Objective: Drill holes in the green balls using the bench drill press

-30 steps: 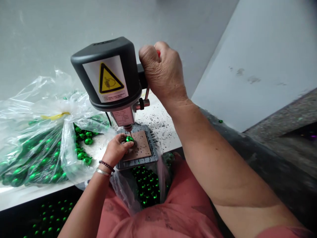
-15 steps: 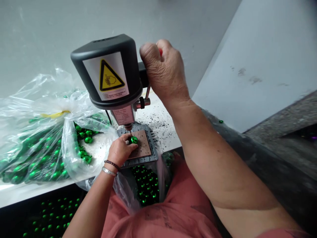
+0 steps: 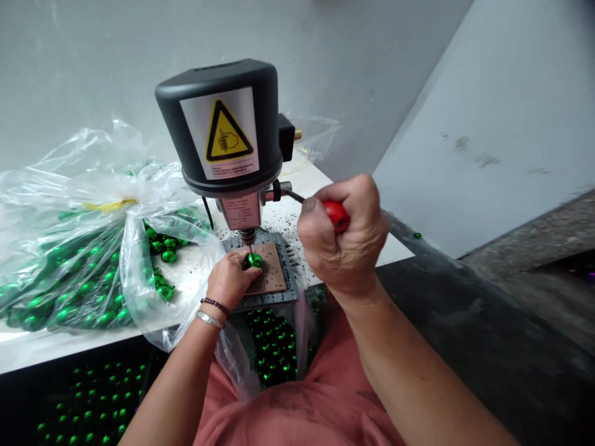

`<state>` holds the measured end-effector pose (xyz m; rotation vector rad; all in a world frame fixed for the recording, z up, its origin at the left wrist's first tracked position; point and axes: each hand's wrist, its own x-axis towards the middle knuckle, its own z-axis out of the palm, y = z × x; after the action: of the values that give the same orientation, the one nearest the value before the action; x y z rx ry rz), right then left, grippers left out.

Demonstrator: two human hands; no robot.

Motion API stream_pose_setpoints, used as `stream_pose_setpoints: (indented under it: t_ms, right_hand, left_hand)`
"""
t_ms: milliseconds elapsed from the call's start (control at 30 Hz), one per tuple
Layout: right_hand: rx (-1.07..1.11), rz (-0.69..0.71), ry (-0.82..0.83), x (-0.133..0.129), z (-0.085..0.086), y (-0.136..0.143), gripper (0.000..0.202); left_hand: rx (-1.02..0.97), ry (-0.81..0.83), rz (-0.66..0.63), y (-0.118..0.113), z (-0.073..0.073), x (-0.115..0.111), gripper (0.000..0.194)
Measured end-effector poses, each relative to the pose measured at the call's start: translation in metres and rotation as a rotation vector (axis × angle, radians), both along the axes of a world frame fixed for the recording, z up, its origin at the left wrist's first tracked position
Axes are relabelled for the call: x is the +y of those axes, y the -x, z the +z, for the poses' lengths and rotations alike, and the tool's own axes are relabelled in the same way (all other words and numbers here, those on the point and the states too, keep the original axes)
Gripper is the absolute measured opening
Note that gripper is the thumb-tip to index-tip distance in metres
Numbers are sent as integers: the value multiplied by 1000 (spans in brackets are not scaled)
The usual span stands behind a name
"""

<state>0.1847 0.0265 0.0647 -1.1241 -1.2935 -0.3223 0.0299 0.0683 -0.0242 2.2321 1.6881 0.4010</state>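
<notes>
My left hand (image 3: 231,274) pinches a shiny green ball (image 3: 254,261) between thumb and fingers, on a brown board (image 3: 274,272) that lies on the grey base plate (image 3: 292,291) of a bench drill press (image 3: 223,124). The thin drill bit (image 3: 251,249) points down onto the top of the ball; whether it has entered cannot be made out. My right hand (image 3: 346,238) is closed around the red knob (image 3: 338,217) of the press's feed lever, to the right of the machine and well below its motor housing.
A clear plastic bag (image 3: 134,272) tied with yellow, full of green balls, lies left on the white table (image 3: 393,248). Loose green balls (image 3: 168,255) spill from its mouth. Dark shavings surround the base. More green balls (image 3: 272,347) sit below the table edge, and one ball (image 3: 417,235) lies to the right.
My right hand has pulled the lever down from beside the motor housing, bringing the red knob into view. The drill bit is lower, at the ball. My left hand keeps its hold on the ball.
</notes>
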Motion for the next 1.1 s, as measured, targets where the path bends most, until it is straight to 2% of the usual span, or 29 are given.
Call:
stream_pose_setpoints:
  t_ms: [300, 467, 633, 700, 733, 800, 867, 967, 1033, 1100]
  right_hand:
    - [55, -36, -25, -4, -23, 8, 2]
    - [123, -13, -21, -4, -32, 12, 3]
    - [142, 54, -29, -4, -53, 14, 7]
    - [145, 64, -37, -4, -54, 14, 7]
    - [146, 57, -44, -3, -49, 14, 5]
    - [146, 26, -64, 2, -29, 14, 4]
    - [143, -38, -79, 12, 0, 12, 13]
    - [146, 13, 41, 30, 41, 7, 26]
    - [149, 33, 123, 40, 56, 3, 30]
    - [163, 56, 151, 46, 61, 0, 31]
  left_hand:
    - [3, 46, 38, -1, 0, 1, 32]
    - [-23, 66, 45, -1, 0, 1, 31]
    - [-37, 63, 48, 0, 2, -2, 33]
    - [-41, 68, 45, 1, 2, -2, 34]
    - [-46, 66, 40, 1, 1, -2, 34]
    - [-58, 57, 38, 1, 0, -1, 34]
    - [-77, 42, 39, 0, -2, 0, 34]
    - [-127, 14, 70, 1, -1, -5, 35]
    - [-162, 11, 80, 6, 4, -12, 36]
    - [-201, 91, -12, 14, 12, -23, 35]
